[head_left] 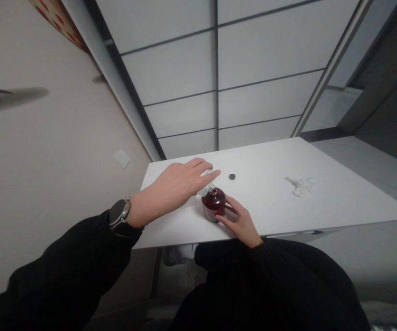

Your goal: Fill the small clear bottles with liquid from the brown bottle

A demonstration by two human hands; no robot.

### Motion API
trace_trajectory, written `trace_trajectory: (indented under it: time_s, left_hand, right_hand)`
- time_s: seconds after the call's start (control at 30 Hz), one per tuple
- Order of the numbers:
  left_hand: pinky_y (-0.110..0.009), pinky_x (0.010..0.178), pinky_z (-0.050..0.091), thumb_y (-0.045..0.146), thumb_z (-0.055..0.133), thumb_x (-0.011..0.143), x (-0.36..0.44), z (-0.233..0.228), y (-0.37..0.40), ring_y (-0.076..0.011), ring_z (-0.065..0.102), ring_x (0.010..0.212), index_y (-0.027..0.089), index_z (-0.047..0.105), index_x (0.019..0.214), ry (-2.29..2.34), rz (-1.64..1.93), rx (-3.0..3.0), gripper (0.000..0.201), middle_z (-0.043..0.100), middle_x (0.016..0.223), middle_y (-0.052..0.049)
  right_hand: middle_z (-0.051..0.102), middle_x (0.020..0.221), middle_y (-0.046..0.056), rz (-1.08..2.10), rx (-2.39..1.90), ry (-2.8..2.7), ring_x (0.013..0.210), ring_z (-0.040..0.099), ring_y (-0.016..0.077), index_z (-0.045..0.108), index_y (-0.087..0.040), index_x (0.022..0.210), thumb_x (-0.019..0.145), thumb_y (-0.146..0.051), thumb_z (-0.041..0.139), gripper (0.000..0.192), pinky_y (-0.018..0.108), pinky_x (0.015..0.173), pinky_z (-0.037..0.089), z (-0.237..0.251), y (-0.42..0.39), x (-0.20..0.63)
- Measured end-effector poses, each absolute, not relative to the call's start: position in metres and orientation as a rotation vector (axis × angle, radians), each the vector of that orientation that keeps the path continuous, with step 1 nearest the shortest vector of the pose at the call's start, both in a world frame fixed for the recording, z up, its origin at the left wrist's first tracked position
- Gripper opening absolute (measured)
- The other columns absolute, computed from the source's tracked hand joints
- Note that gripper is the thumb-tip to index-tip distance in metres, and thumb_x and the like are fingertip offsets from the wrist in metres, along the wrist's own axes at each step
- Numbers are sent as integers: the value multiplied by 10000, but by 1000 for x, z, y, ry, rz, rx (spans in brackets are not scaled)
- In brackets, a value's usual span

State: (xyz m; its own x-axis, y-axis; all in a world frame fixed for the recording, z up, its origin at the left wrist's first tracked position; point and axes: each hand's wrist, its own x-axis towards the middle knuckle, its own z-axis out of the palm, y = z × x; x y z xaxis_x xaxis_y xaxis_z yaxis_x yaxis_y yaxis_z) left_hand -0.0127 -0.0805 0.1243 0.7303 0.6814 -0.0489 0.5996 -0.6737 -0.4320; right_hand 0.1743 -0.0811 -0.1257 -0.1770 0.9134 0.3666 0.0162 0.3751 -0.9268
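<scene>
Right hand [241,219]: fingers wrapped round a dark red jar [213,203] on the white counter [322,202].
Left hand [181,183]: spread flat, empty, reaching past the jar.
Cap [232,176]: already off, lying apart.

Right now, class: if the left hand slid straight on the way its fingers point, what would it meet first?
Probably the small black cap on the white table, just beyond the left hand; depth is uncertain.

sleeves: black, long, both arms | left wrist: round dark-faced watch [119,212], metal case | hands: bare
</scene>
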Motion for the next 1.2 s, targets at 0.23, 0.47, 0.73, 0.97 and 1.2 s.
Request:
trace_trajectory:
  time_s: [0.23,0.47,0.73,0.97,1.2]
  left_hand:
    - [-294,780,575,98,591,998,-12,122,-80,-253,558,1360,207,494,1488,-971,256,-2568,511,605,1471,-119]
    - [-280,740,554,120,580,1014,-10,122,-79,-251,554,1354,201,505,1480,-948,255,-2587,479,624,1461,-100]
    - [-301,842,546,64,539,1005,-9,121,-75,-251,569,1324,199,523,1465,-885,233,-2628,480,646,1433,-82]
    - [-407,1093,458,-5,488,984,-10,117,-69,-276,558,1318,167,552,1431,-775,139,-2692,483,675,1356,-112]
    - [-335,849,526,-28,491,962,-9,120,-69,-285,556,1254,183,504,1478,-772,209,-2705,558,651,1382,-114]
  right_hand:
    - [591,1530,104,1011,-861,-1544,1383,587,334,568,-290,1487,821,-417,842,732,584,1198,462,-130,-79,176]
    - [602,1517,101,999,-857,-1557,1389,581,331,574,-293,1481,834,-404,834,706,570,1197,466,-128,-79,176]
    - [600,1519,104,993,-851,-1550,1377,591,328,563,-293,1489,834,-387,833,715,571,1192,468,-129,-79,175]
    - [601,1519,105,1003,-848,-1526,1369,597,329,570,-293,1482,825,-404,839,719,557,1170,495,-128,-80,174]
    - [606,1507,114,998,-844,-1540,1386,578,341,585,-285,1466,822,-388,843,702,577,1174,480,-129,-79,175]
